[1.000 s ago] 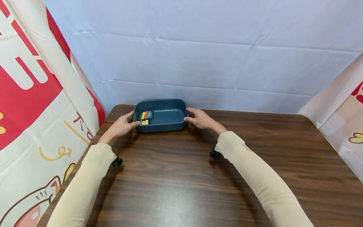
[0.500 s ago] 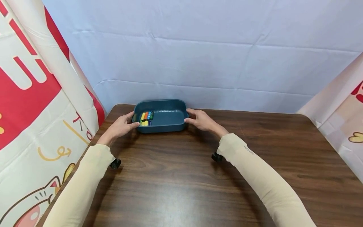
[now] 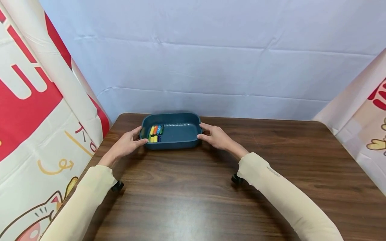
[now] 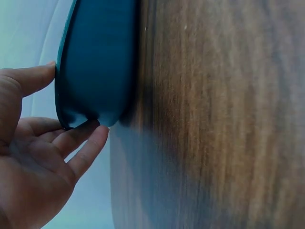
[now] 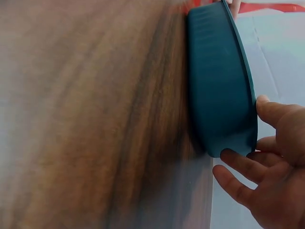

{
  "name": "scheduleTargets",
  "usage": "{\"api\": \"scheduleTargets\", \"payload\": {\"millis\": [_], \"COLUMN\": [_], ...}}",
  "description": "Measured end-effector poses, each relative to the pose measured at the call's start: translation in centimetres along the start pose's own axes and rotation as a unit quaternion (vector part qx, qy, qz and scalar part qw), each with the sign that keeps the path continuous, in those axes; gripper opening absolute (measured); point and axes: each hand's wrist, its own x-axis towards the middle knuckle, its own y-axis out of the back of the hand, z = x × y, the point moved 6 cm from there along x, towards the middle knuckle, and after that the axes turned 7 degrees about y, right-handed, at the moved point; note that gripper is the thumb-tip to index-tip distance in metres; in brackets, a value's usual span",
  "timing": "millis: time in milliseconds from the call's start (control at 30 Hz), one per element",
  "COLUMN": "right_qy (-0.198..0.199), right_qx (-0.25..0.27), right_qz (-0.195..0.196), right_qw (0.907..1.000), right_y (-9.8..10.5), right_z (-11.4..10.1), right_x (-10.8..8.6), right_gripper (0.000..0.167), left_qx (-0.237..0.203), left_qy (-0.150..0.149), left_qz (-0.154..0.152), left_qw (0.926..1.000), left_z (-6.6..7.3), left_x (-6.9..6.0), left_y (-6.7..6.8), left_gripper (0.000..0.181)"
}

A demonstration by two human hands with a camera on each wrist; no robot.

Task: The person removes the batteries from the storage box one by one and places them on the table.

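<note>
A dark teal rectangular plastic basin with rounded corners sits on the wooden table near its back edge. In its left end lie several small coloured cylinders that look like batteries: yellow, orange, blue, green and dark purple. At the basin's left end my left hand holds on, thumb at the rim and fingers behind and under the end, as the left wrist view shows. My right hand grips the opposite end the same way; its thumb touches the rim in the right wrist view.
The brown wooden table stretches in front of the basin and to its right. A pale cloth wall hangs right behind the table, and a printed curtain runs along the left side.
The basin, with both hands on it, has slid slightly away from the back edge towards me. The head view has also shifted a little. The cylinders stay in the basin's left end.
</note>
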Motion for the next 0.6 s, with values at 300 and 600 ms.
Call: {"api": "scheduleTargets", "payload": {"millis": [300,600], "right_qy": [0.009,0.004], "right_qx": [-0.016,-0.015], "right_qz": [0.006,0.022], "right_qw": [0.9998,0.9996], "right_y": [-0.1,-0.3], "right_z": [-1.4,-2.8], "right_x": [-2.1,-5.0], "right_gripper": [0.065,0.066], "left_qx": [0.023,0.049], "left_qy": [-0.017,-0.044], "left_qz": [0.007,0.017], "left_qw": [0.9996,0.9977], "left_z": [0.3,0.6], "left_x": [-2.1,-4.0], "left_y": [-0.6,-1.9], "left_gripper": [0.079,0.081]}}
